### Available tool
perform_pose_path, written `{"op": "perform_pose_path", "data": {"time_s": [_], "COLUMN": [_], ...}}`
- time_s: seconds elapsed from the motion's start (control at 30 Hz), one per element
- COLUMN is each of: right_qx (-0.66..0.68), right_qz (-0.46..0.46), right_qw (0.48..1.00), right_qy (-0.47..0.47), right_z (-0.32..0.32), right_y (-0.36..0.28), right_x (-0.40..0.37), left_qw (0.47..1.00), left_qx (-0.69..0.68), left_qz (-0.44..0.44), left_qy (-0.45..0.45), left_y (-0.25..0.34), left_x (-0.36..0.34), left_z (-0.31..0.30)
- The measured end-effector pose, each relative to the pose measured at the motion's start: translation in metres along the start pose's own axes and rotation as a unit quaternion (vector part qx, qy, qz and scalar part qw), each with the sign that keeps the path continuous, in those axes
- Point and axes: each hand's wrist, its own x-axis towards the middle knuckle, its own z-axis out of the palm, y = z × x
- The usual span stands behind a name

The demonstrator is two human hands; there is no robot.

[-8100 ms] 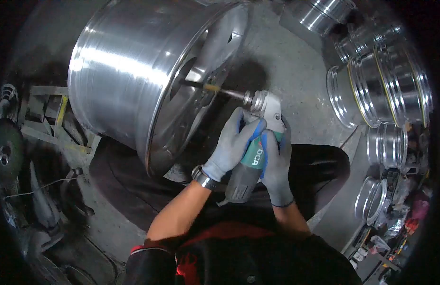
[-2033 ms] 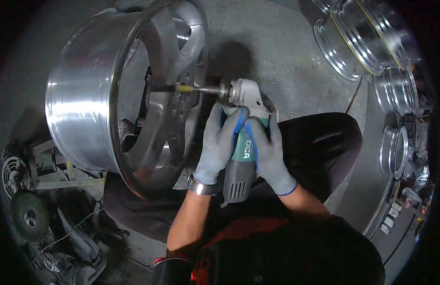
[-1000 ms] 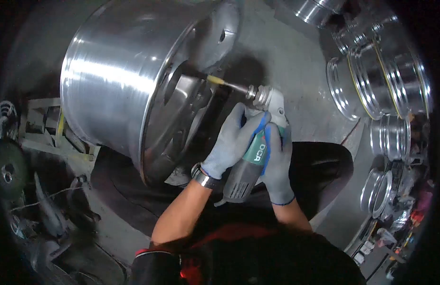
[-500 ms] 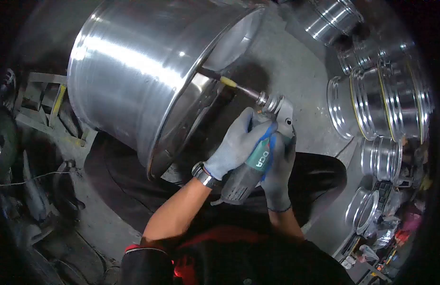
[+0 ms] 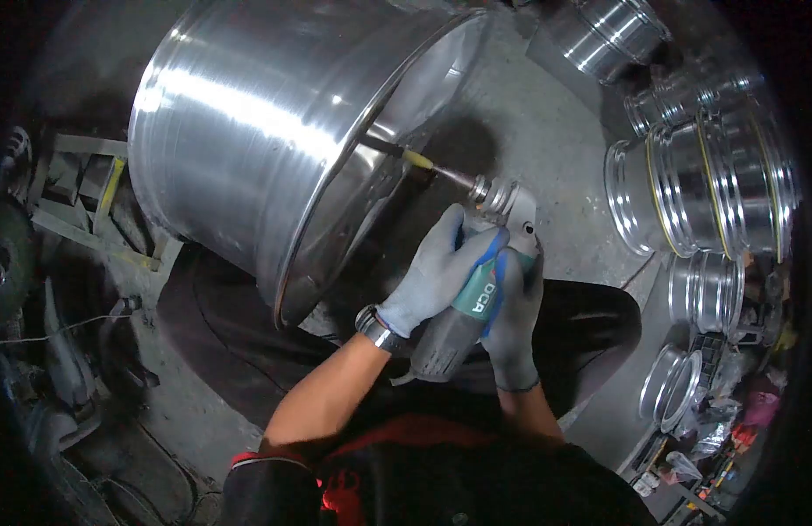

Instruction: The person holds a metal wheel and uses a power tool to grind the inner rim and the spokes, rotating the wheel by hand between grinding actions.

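Both of my hands wear grey gloves with blue palms and grip one green and dark grey angle grinder (image 5: 478, 298) marked DCA. My left hand (image 5: 439, 270) wraps its body from the left, a watch at the wrist. My right hand (image 5: 516, 302) closes round it from the right, its fingers partly hidden. From the grinder's metal head (image 5: 511, 209) a tapered shaft (image 5: 452, 175) with a yellow band reaches into the mouth of a large silver wheel rim (image 5: 239, 140). The dark tip (image 5: 380, 145) is at the rim's inner side; whether it touches cannot be made out.
Several shiny wheel rims (image 5: 682, 193) stand along the right side. Plastic bags and loose items (image 5: 713, 430) lie at the lower right. A metal frame (image 5: 81, 188) stands left of the big rim. My crossed legs (image 5: 590, 329) are on the grey concrete floor (image 5: 564, 131).
The grinder's shaft and dark tip have shifted slightly left and down in the view. The large rim appears marginally further right. Both hands keep their hold on the grinder.
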Motion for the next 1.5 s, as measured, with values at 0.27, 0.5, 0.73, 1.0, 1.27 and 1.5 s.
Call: {"op": "perform_pose_path", "data": {"time_s": [0.27, 0.5, 0.73, 1.0, 1.27, 1.5], "right_qx": [-0.024, -0.043, -0.053, -0.084, 0.014, 0.05], "right_qz": [0.061, 0.035, 0.05, 0.011, 0.078, 0.085], "right_qw": [0.998, 0.998, 0.997, 0.996, 0.997, 0.995], "right_qy": [-0.006, -0.024, -0.013, 0.011, 0.01, 0.021], "right_z": [-0.004, -0.014, -0.01, -0.003, -0.006, 0.001], "right_y": [-0.001, 0.005, 0.0, 0.007, 0.015, 0.009], "right_x": [-0.014, -0.015, -0.016, -0.008, -0.015, -0.022], "left_qw": [0.999, 0.999, 0.999, 0.999, 0.997, 0.994], "left_qx": [0.023, -0.001, -0.006, 0.006, 0.016, 0.016], "left_qz": [-0.028, -0.027, -0.018, -0.033, -0.046, -0.104], "left_qy": [0.02, 0.03, 0.041, 0.019, 0.054, 0.009], "left_y": [-0.003, -0.005, -0.012, -0.006, 0.003, 0.014], "left_x": [-0.023, -0.026, -0.02, -0.008, -0.016, -0.021], "left_z": [0.002, 0.005, 0.008, -0.002, 0.003, -0.003]}}
